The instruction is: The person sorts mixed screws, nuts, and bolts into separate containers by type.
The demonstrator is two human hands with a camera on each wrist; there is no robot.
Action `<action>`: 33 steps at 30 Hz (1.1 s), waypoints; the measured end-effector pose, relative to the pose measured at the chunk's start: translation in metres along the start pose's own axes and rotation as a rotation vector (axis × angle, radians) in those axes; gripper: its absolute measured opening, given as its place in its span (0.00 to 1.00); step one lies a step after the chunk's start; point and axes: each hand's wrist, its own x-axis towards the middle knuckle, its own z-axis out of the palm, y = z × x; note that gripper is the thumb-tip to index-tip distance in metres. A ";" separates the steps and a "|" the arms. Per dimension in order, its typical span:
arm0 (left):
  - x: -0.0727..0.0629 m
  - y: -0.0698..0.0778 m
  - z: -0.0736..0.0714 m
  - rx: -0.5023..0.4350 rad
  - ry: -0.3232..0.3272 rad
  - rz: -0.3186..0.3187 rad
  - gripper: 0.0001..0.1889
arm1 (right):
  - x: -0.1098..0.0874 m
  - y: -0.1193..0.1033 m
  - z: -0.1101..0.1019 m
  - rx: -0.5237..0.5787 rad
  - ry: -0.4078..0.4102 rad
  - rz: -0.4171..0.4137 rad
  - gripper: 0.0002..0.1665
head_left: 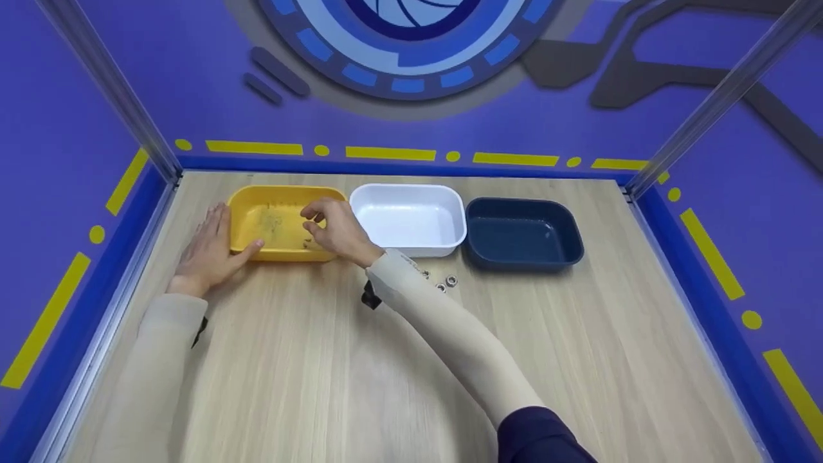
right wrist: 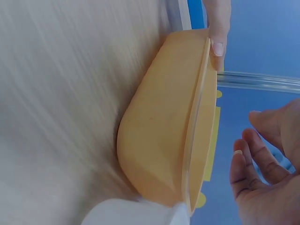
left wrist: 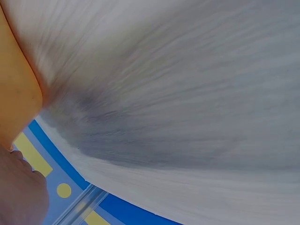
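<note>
My left hand point(head_left: 215, 247) rests against the left end of a yellow plastic bin point(head_left: 292, 256), fingers straight along its outside and thumb laid at the front rim. Above the right part of that bin hovers my right hand point(head_left: 337, 228), its fingers loosely bent. In the right wrist view a gap shows between thumb and fingertips of the right hand point(right wrist: 267, 164), with nothing visible in it. Small dark bits point(head_left: 307, 244) lie on the bin's floor below these fingers, too small to make out.
A white bin point(head_left: 407, 247) stands right beside the yellow one, and a dark blue bin point(head_left: 524, 257) follows on the right. Several small metal nut-like rings point(head_left: 451, 281) lie on the wooden table point(head_left: 289, 373) before the white bin. Blue panels point(head_left: 411, 128) enclose the table.
</note>
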 end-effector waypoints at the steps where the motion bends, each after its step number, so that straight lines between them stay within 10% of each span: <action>1: -0.001 -0.001 -0.001 0.002 0.000 -0.002 0.60 | -0.001 0.000 -0.002 0.004 0.002 -0.007 0.12; 33: -0.002 0.009 -0.010 0.108 -0.007 0.004 0.61 | -0.051 0.053 -0.090 0.050 0.175 -0.154 0.10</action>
